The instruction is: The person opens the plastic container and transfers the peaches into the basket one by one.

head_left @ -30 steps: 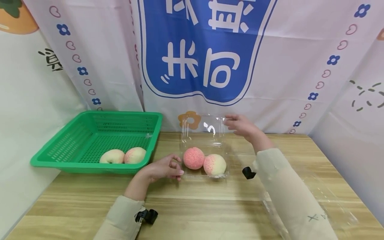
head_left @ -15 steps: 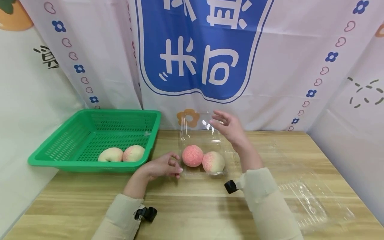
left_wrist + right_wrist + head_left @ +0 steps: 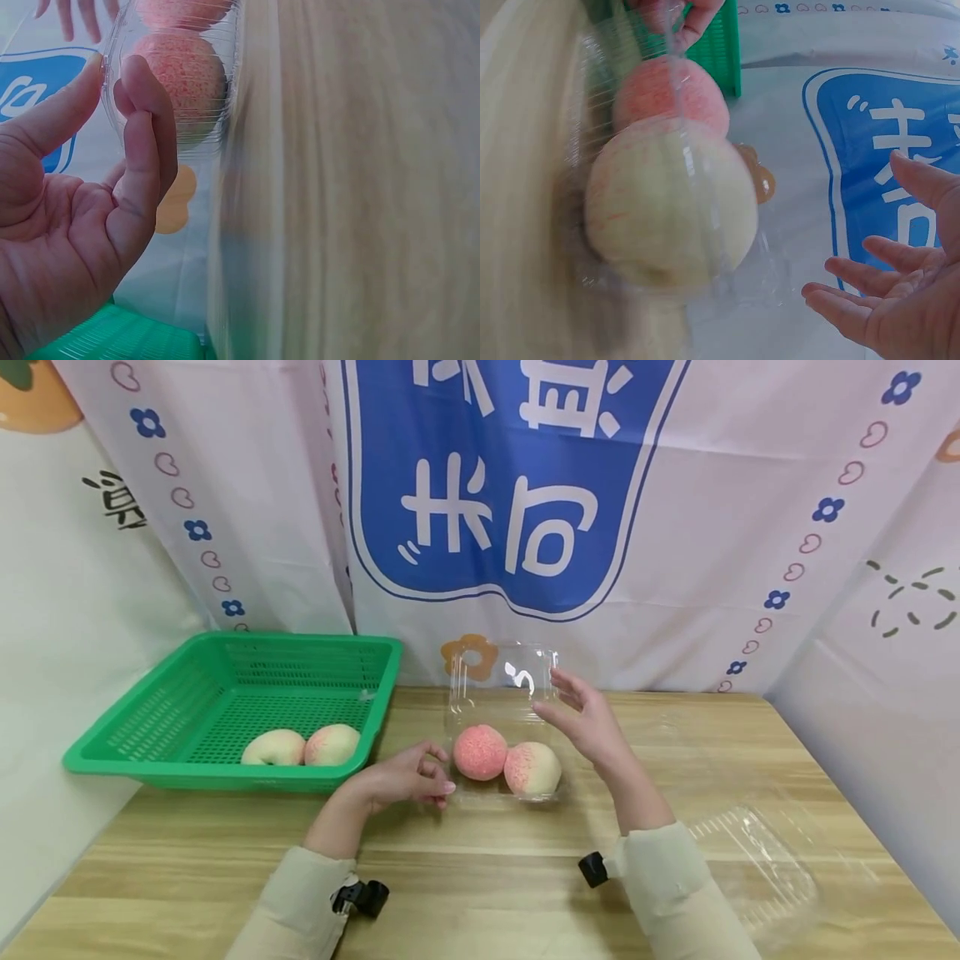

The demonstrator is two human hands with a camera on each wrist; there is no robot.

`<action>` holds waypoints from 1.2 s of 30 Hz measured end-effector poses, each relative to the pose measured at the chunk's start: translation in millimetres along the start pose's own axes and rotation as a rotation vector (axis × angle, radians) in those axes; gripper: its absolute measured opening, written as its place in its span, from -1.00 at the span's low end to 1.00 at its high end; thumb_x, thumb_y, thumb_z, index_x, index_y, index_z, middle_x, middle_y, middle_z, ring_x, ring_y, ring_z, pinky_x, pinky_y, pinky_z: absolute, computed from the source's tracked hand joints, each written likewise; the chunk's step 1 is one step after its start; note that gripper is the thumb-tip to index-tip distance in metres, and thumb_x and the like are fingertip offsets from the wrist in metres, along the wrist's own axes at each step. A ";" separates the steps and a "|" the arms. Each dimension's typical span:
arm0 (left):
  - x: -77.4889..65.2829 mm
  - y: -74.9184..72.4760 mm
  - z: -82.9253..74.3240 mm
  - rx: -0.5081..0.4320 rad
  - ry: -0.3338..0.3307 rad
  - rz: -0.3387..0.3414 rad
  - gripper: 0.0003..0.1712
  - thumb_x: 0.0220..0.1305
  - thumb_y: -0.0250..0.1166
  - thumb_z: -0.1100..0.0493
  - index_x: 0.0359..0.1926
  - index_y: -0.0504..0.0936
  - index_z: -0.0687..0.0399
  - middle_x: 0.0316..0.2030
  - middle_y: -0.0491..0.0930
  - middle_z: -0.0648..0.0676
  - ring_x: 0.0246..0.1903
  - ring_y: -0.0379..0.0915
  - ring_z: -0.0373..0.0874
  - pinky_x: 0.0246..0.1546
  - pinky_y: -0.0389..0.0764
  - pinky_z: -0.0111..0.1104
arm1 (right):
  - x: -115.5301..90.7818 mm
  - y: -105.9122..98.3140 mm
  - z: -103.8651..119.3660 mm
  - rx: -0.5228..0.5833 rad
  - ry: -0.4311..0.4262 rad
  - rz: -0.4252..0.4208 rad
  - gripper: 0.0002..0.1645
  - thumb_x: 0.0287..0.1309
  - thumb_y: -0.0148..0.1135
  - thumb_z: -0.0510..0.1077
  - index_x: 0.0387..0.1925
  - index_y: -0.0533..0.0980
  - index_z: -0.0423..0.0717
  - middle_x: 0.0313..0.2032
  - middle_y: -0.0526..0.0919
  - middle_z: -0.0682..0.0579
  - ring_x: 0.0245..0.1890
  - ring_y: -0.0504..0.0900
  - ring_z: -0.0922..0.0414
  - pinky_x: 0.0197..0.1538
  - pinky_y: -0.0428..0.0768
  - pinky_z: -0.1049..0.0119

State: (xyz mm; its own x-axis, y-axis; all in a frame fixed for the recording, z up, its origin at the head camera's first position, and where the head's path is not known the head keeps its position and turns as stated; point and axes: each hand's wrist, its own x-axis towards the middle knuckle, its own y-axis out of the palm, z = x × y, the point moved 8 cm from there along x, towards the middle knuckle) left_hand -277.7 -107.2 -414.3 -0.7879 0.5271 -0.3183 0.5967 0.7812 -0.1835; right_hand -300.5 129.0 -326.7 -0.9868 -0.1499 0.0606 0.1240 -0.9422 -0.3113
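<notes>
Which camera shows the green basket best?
The head view: the green basket shows nearly whole there. The left wrist view catches only part along the bottom; the right wrist view, a piece near the top.

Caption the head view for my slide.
Left hand grips an open clear box holding two peaches; right hand near its raised lid.

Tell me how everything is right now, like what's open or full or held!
Clear plastic clamshell, open, lid raised.
Pink peach, in the clamshell's base.
Pink-and-cream peach, in there too, beside it.
Green plastic basket, upright, partly filled.
Basket peaches, side by side.
Clear packaging on the right, lying on the wooden table, too see-through to tell if open.
Left grip, pinching the clamshell's edge.
Right grip, fingers spread, holding nothing.
Printed curtain, hanging.
</notes>
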 end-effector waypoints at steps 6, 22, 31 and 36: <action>-1.4 -0.4 0.6 0.017 -0.005 -0.011 -0.46 0.34 0.27 0.26 0.16 0.17 0.35 -0.45 0.60 0.04 -0.39 0.61 -0.13 -0.24 0.59 -0.29 | -4.9 -2.6 -22.0 -0.009 0.062 0.017 -0.06 0.27 0.29 -0.07 0.54 0.04 -0.10 0.52 0.10 -0.21 0.48 0.11 -0.32 0.43 0.21 -0.23; -6.3 -5.1 -5.5 0.125 -0.032 -0.072 -0.42 0.34 0.30 0.13 0.20 0.26 0.31 -0.33 0.63 0.14 -0.31 0.62 -0.07 -0.19 0.62 -0.21 | -4.5 9.0 -58.1 0.084 0.247 0.076 0.07 0.27 0.22 -0.28 0.56 -0.25 -0.20 0.51 0.01 -0.35 0.45 0.15 -0.36 0.45 0.16 -0.23; -6.9 -10.2 -6.5 0.138 -0.027 -0.130 -0.41 0.34 0.30 0.12 0.22 0.28 0.31 -0.31 0.60 0.12 -0.29 0.58 -0.06 -0.20 0.61 -0.21 | -5.4 12.6 -71.9 0.141 0.292 0.107 -0.04 0.28 0.21 -0.30 0.52 -0.12 -0.37 0.49 0.09 -0.34 0.47 0.11 -0.32 0.45 0.25 -0.09; -7.5 -8.6 -9.6 0.135 -0.010 -0.132 -0.44 0.34 0.31 0.15 0.20 0.30 0.32 -0.35 0.59 0.09 -0.29 0.59 -0.05 -0.22 0.60 -0.21 | -5.9 14.1 -75.9 0.172 0.299 0.144 -0.06 0.28 0.20 -0.30 0.52 -0.09 -0.36 0.49 0.10 -0.32 0.45 0.20 -0.29 0.40 0.34 -0.06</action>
State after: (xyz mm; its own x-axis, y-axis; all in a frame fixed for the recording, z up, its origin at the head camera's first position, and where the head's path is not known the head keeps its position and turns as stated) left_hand -278.4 -114.7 -401.5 -0.8598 0.4189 -0.2919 0.5034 0.7912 -0.3474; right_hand -300.8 139.3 -403.4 -0.9417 -0.2142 -0.2596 0.2541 -0.9582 -0.1311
